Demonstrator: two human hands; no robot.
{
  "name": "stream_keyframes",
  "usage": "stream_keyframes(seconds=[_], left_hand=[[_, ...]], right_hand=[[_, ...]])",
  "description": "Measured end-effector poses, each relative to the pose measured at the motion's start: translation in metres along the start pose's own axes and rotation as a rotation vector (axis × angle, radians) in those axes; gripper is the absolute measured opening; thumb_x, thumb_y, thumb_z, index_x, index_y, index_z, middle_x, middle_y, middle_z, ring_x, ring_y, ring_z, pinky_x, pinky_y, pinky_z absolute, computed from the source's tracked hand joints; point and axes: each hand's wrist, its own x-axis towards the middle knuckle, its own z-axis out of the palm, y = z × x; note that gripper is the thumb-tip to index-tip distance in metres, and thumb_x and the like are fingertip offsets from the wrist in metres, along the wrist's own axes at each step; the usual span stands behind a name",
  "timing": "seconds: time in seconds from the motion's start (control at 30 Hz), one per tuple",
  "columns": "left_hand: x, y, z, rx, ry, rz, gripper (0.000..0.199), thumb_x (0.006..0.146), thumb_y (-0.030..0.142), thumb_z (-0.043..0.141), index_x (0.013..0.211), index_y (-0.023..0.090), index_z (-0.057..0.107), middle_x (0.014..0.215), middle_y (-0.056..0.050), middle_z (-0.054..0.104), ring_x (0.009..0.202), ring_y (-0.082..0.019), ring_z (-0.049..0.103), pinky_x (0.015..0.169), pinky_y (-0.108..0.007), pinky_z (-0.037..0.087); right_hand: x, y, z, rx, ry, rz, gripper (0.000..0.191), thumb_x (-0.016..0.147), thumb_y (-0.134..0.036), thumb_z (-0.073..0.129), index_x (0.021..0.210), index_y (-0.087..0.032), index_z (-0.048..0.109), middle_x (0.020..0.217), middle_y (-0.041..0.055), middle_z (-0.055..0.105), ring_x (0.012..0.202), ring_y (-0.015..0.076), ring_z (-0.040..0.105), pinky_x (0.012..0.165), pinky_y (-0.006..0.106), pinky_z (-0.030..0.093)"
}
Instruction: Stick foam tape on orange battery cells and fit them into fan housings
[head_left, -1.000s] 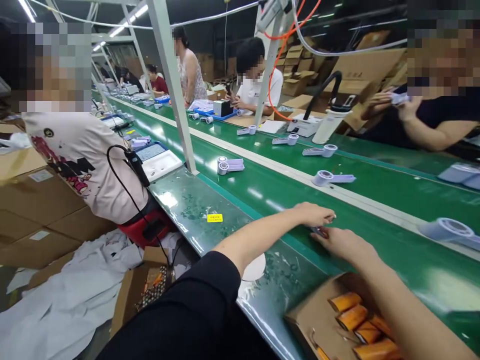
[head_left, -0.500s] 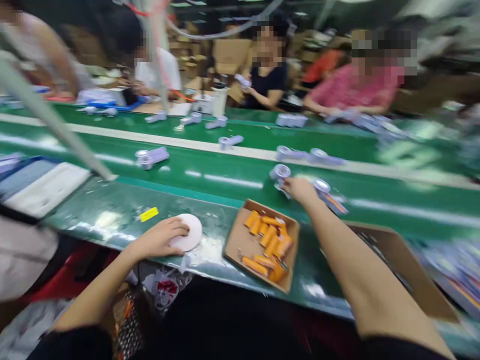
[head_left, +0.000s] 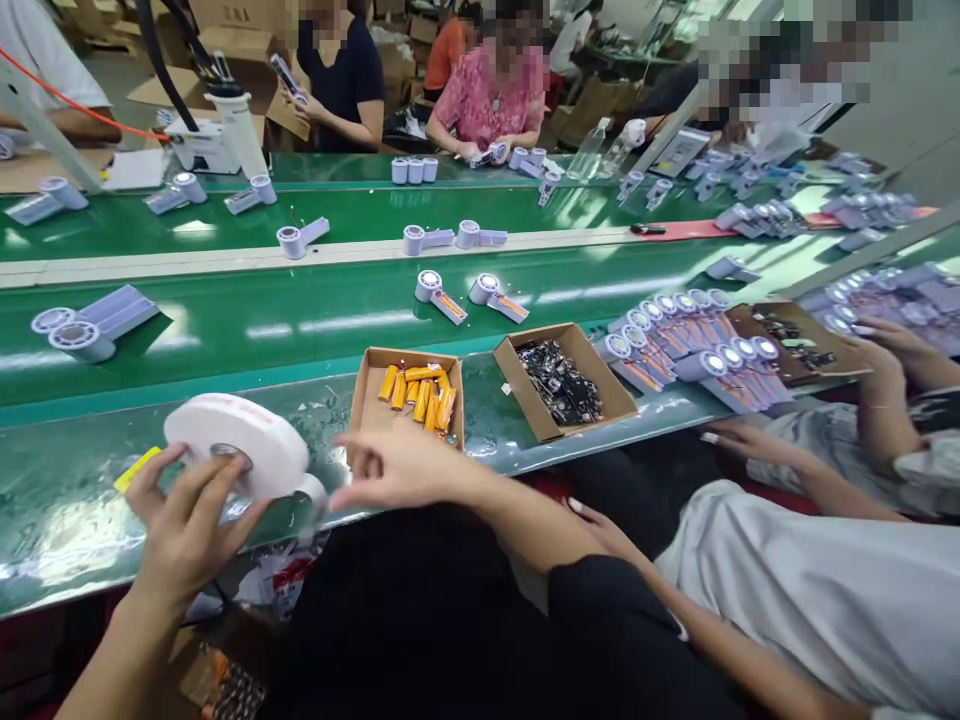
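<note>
My left hand (head_left: 191,515) grips a white roll of tape (head_left: 259,435), its fingers at the core and its thumb below. The roll is tilted up above the green bench, and a loose end hangs at its right side. Close to that end, my right hand (head_left: 401,465) is open, thumb and index finger apart, with nothing visible between them. Just behind the right hand lies a shallow cardboard box (head_left: 365,395) of orange cylindrical batteries (head_left: 424,395), partly covered by the hand. A yellow label (head_left: 137,470) lies on the bench behind my left fingers.
Pale lilac units with round heads and handles (head_left: 442,297) lie along the green belt (head_left: 300,320). Another cardboard box (head_left: 536,425) holds small dark parts. Rows of lilac units (head_left: 675,335) stand right of it. Co-workers sit at my right (head_left: 810,570) and across the belt (head_left: 487,95).
The view has swung right. My right hand has drawn back from a lilac unit on the belt to the tape. My left hand has raised and tilted the roll, which lay flat before.
</note>
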Motion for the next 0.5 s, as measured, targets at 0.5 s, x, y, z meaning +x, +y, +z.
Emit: stream_keyframes(seconds=[0.5], left_hand=[[0.003,0.01,0.026,-0.187,0.051,-0.276,0.062,0.085,0.022,0.091,0.14,0.024,0.064,0.12,-0.015,0.071,0.136,-0.044,0.06,0.11,-0.067,0.054]], right_hand=[[0.032,0.038,-0.037,-0.78,0.13,0.006,0.026,0.107,-0.019,0.06,0.124,-0.015,0.08,0.123,0.0149,0.08,0.112,0.028,0.073,0.097,0.037,0.051]])
